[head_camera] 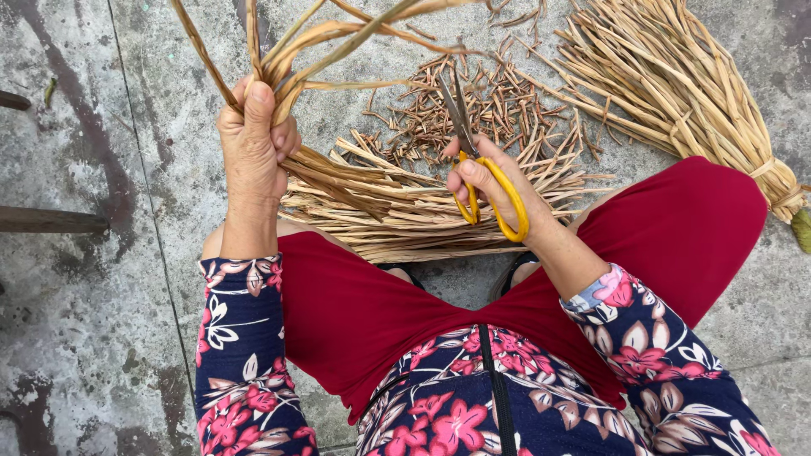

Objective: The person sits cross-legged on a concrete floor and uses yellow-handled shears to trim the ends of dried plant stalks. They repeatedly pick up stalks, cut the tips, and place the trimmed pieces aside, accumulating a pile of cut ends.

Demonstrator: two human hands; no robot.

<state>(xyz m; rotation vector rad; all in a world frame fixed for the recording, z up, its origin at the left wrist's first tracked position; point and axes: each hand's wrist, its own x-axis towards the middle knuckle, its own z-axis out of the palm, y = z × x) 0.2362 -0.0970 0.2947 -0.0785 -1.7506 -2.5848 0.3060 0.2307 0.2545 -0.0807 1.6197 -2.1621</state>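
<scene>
Left hand (253,139) closed around a bunch of dried stalks (325,42), left of the yellow-handled scissors (477,165) gripped by right hand (494,181).

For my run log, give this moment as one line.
left hand: grips dry stalks | right hand: holds yellow scissors | floor: cut pile
</scene>
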